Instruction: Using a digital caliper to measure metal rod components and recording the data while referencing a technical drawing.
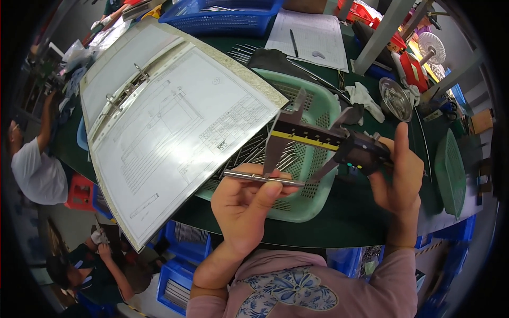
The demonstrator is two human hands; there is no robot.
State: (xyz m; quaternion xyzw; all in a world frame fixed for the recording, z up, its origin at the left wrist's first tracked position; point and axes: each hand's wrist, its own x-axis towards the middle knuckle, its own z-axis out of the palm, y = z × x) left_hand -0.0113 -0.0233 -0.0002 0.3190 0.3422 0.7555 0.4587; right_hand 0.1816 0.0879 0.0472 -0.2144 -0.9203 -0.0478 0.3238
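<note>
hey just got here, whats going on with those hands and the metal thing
A person's left hand holds a thin metal rod roughly level, above a green basket. The right hand holds a caliper, its jaws apart and reaching down to the rod; whether both touch it is hard to tell. More rods lie in the basket, and an open binder with a drawing sits to the left.

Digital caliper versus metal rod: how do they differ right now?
Look: the digital caliper has a black beam with a yellow stripe; the metal rod is plain silver.
Size: the caliper is bulkier, with projecting jaws; the rod is slim and straight.
Hold: the right hand holds the caliper; the left hand holds the rod.
Shared: both have bare metal surfaces.
</note>
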